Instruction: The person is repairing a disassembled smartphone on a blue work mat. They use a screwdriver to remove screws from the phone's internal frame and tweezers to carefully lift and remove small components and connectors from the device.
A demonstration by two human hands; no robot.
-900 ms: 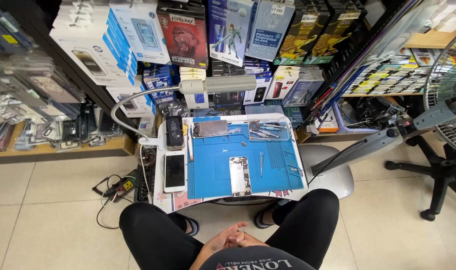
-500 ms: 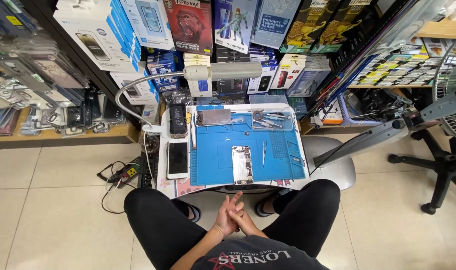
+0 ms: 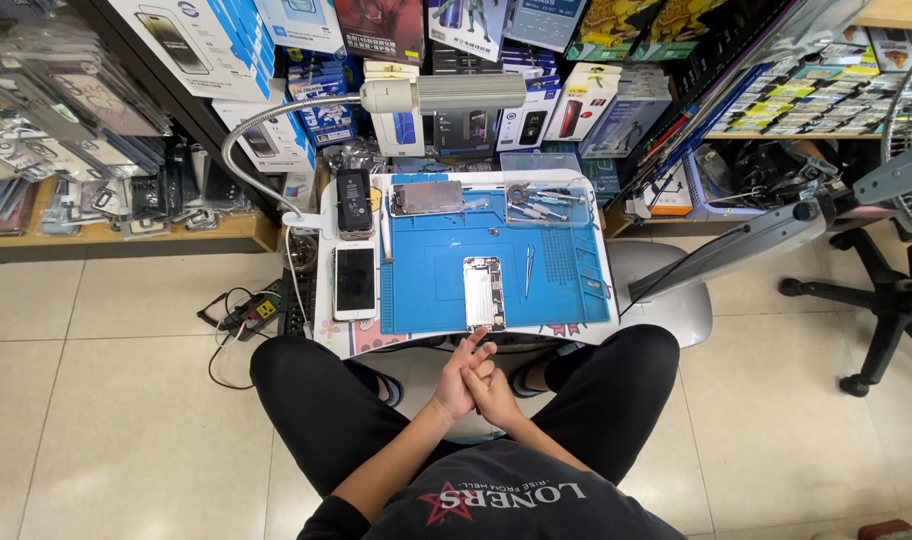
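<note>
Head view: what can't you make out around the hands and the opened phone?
- Left hand and right hand: clasped, palms hidden by each other.
- Opened phone: inner parts too small.
- Tool tray: contents too small.
- Table legs: hidden under the blue mat.
</note>
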